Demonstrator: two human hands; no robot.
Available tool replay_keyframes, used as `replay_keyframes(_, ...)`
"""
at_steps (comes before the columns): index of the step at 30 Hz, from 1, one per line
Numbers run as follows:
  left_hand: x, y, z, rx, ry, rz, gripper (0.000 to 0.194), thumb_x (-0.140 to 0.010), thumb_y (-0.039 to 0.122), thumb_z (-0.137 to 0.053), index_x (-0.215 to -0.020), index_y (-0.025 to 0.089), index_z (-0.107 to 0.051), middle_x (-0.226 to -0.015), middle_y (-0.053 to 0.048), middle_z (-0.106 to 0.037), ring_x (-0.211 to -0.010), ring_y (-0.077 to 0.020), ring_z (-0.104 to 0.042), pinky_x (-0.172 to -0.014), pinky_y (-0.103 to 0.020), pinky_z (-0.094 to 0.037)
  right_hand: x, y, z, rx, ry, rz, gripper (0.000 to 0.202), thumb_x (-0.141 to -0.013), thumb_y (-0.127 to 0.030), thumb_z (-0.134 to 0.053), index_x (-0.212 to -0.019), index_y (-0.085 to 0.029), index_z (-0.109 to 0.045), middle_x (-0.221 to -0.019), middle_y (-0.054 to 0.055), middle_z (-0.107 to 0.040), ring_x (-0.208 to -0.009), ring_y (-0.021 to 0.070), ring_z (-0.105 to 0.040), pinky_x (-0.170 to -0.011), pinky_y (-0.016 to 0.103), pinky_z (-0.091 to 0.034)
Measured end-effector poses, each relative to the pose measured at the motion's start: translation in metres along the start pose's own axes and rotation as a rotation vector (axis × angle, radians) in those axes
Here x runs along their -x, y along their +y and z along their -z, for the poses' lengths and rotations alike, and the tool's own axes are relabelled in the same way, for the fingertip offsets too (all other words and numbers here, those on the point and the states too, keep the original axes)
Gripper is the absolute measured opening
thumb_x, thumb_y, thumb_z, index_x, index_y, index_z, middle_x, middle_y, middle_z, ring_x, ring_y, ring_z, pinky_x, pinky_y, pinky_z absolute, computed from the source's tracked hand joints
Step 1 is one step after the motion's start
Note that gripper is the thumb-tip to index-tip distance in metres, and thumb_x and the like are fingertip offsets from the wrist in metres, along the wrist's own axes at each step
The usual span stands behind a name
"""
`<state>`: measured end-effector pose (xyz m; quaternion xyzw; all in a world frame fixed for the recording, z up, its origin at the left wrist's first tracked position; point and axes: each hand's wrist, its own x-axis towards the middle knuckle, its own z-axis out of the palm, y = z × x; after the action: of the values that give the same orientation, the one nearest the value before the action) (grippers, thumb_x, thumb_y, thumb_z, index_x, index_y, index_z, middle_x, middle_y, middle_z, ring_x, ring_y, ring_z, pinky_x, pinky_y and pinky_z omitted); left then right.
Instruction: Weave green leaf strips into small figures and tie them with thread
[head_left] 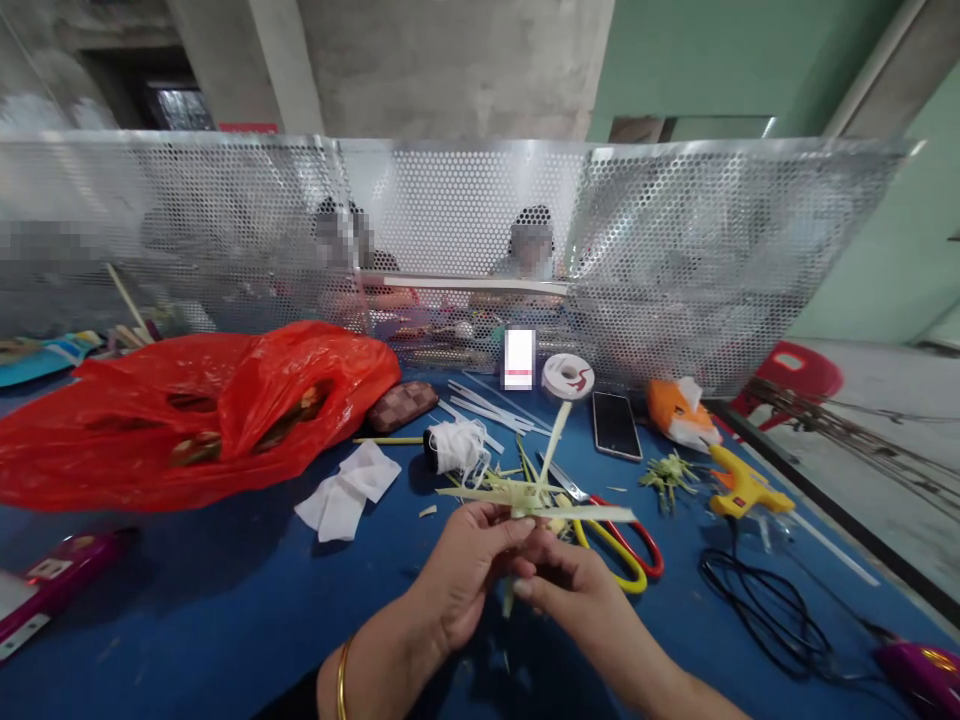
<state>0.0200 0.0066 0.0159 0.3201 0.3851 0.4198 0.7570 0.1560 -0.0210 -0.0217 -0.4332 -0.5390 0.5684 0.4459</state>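
My left hand (472, 560) pinches a pale green woven piece (523, 497) made of flat leaf strips, with ends sticking out to several sides. Close against it, my right hand (562, 585) has its fingers closed on the lower part of the same piece, where a short strip end hangs down. Just beyond the hands lie scissors (634, 565) with red and yellow handles, partly hidden by the strips. Green leaf scraps (529, 460) are scattered behind the piece. A spool of white string (456, 447) lies to the left of them.
A red plastic bag (225, 400) covers the left side of the blue table (225, 600). White tissue (351, 490), a phone (616, 425), a ribbon roll (568, 377) and a yellow glue gun (746, 485) with black cord lie around. A perforated metal screen (465, 200) stands behind; people sit beyond it.
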Motion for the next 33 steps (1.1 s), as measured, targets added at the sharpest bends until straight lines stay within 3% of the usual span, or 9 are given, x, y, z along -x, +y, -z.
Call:
replay_keyframes(3, 0.001, 0.000, -0.003, -0.030, 0.053, 0.004, 0.012, -0.068, 0.016, -0.075, -0.078, 0.010, -0.072, -0.081, -0.010, -0.073, -0.060, -0.0121, -0.066, -0.042, -0.014, -0.043, 0.001, 0.004, -0.002, 0.019, -0.006, -0.018, 0.024, -0.074, -0.038, -0.072, -0.077, -0.015, -0.068, -0.068, 0.000, -0.060, -0.060, 0.0112, -0.048, -0.057, 0.023, -0.041)
replay_keyframes(7, 0.000, 0.000, -0.005, -0.036, 0.064, 0.022, 0.015, -0.066, 0.019, -0.077, -0.077, 0.009, -0.071, -0.081, -0.012, -0.073, -0.063, -0.0142, -0.068, -0.039, -0.013, -0.040, 0.002, 0.010, -0.005, 0.118, 0.035, 0.061, 0.022, -0.078, -0.036, -0.068, -0.078, -0.014, -0.070, -0.073, 0.003, -0.063, -0.066, 0.0143, -0.051, -0.061, 0.025, -0.042)
replay_keyframes(12, -0.002, -0.003, -0.003, -0.061, 0.001, 0.013, 0.023, -0.063, 0.024, -0.081, -0.079, 0.010, -0.072, -0.081, -0.011, -0.073, -0.067, -0.0143, -0.067, -0.041, -0.014, -0.040, 0.003, 0.013, -0.007, 0.109, 0.045, 0.016, 0.026, -0.080, -0.040, -0.063, -0.073, -0.015, -0.066, -0.064, 0.000, -0.054, -0.055, 0.0117, -0.044, -0.052, 0.023, -0.038)
replay_keyframes(15, -0.002, -0.003, 0.000, -0.092, 0.007, -0.021, 0.024, -0.063, 0.029, -0.081, -0.075, 0.010, -0.072, -0.075, -0.010, -0.072, -0.060, -0.0125, -0.064, -0.040, -0.015, -0.038, 0.004, 0.009, -0.005, 0.202, 0.022, 0.092, 0.018, -0.082, -0.030, -0.058, -0.070, -0.017, -0.063, -0.065, -0.001, -0.053, -0.059, 0.0129, -0.045, -0.056, 0.023, -0.038)
replay_keyframes(19, -0.003, 0.000, 0.001, -0.117, 0.044, -0.051, 0.026, -0.065, 0.030, -0.080, -0.076, 0.008, -0.072, -0.066, -0.009, -0.070, -0.055, -0.0113, -0.061, -0.038, -0.015, -0.036, 0.009, 0.006, -0.005, 0.377, -0.099, 0.110, 0.016, -0.079, -0.017, -0.053, -0.063, -0.018, -0.055, -0.065, -0.002, -0.050, -0.064, 0.0130, -0.046, -0.062, 0.024, -0.038)
replay_keyframes(24, -0.003, 0.000, 0.000, -0.117, 0.044, -0.051, 0.031, -0.066, 0.023, -0.078, -0.093, 0.009, -0.072, -0.075, -0.010, -0.073, -0.058, -0.0127, -0.064, -0.033, -0.014, -0.031, 0.013, 0.006, -0.008, 0.274, -0.269, -0.091, 0.016, -0.076, -0.017, -0.050, -0.061, -0.019, -0.047, -0.057, -0.005, -0.042, -0.051, 0.0092, -0.040, -0.050, 0.020, -0.032)
replay_keyframes(33, -0.002, -0.003, -0.001, -0.142, 0.030, -0.034, 0.033, -0.068, 0.019, -0.074, -0.099, 0.011, -0.070, -0.080, -0.010, -0.074, -0.058, -0.0123, -0.065, -0.031, -0.012, -0.028, 0.014, -0.006, -0.002, 0.256, -0.427, -0.119, 0.015, -0.074, -0.015, -0.049, -0.059, -0.019, -0.047, -0.057, -0.005, -0.044, -0.050, 0.0079, -0.040, -0.048, 0.018, -0.033)
